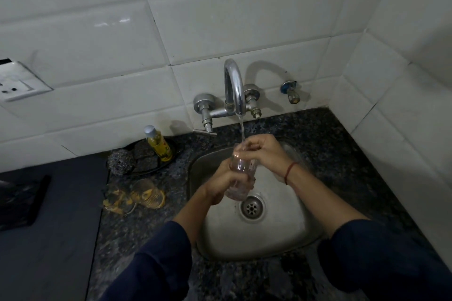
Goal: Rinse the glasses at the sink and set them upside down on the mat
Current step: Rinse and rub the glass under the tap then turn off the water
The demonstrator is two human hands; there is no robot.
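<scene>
A clear glass [241,178] is held over the steel sink [288,234], right under the water stream from the chrome tap [234,88]. My left hand [221,184] grips the glass around its lower body. My right hand [263,151] pinches the rim at the top, fingers curled at the mouth. Two more glasses with yellow print [137,197] lie on the granite counter left of the sink. A dark grey mat [51,227] covers the counter at the far left.
A yellow dish-soap bottle [159,144], a steel scrubber [121,162] and dark sponges sit on a black dish behind the glasses. A black object [22,200] lies on the mat's left side. A wall socket [17,83] is at left. A small valve [291,93] sticks out right of the tap.
</scene>
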